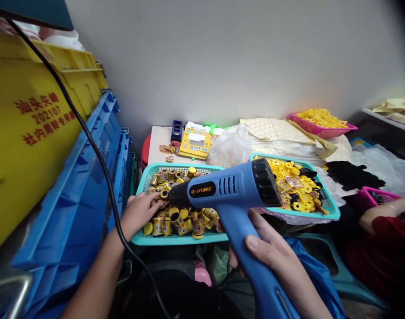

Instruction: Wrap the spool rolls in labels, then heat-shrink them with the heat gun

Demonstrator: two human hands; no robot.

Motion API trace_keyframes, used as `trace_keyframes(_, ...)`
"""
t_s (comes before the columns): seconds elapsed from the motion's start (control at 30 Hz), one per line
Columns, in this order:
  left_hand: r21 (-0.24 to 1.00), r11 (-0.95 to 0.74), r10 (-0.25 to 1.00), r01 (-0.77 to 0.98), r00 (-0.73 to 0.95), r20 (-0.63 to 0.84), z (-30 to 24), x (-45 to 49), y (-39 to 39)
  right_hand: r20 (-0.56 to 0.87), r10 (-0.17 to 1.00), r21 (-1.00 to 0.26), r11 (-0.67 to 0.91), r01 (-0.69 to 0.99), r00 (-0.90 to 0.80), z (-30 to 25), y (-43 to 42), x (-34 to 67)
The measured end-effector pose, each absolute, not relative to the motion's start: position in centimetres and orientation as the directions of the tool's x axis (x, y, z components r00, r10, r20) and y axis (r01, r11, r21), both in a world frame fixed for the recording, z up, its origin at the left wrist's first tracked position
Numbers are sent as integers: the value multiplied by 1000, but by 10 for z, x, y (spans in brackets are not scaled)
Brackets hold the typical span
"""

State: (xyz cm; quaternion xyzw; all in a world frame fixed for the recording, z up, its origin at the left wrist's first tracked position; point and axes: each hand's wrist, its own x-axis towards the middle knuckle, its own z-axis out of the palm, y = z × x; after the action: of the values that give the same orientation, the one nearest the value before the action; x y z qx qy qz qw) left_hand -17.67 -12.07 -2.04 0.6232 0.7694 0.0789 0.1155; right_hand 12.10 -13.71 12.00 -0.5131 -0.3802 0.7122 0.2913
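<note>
My right hand (272, 252) is wrapped round the handle of a blue heat gun (237, 188) with a black nozzle, which points left over a turquoise basket (181, 239). Inside the basket lie many small yellow cylinders (185, 223) with printed wraps, some showing dark open ends. At the basket's left side, my left hand (141, 212) reaches over the rim with its fingers stretched out onto the pieces. Its fingertips touch or nearly touch a small cylinder (164, 193) just by the nozzle tip. The heat gun's body hides part of the basket.
A black cable (89, 137) hangs across the left side, before blue crates (69, 190) and a yellow crate (29, 115). Right of the gun, another turquoise basket (333, 210) holds yellow rings. Behind are a pink basket (322, 131) and plastic bags. A co-worker's red sleeve (388, 239) shows at right.
</note>
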Motion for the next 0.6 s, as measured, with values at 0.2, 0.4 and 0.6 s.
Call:
trace_keyframes(0.2,281,160,987,946,-162,-16,-22,-175,-130,-506,826,-845,-532,-51,-248,122,-142,117)
trace_keyframes(0.4,669,295,788,682,-570,233,-35,-185,-180,-531,810,-835,-550,-8,-250,121,-151,124)
trace_keyframes(0.6,796,393,648,461,-753,115,-56,-187,-205,-524,804,-844,-534,44,-282,122,-157,122)
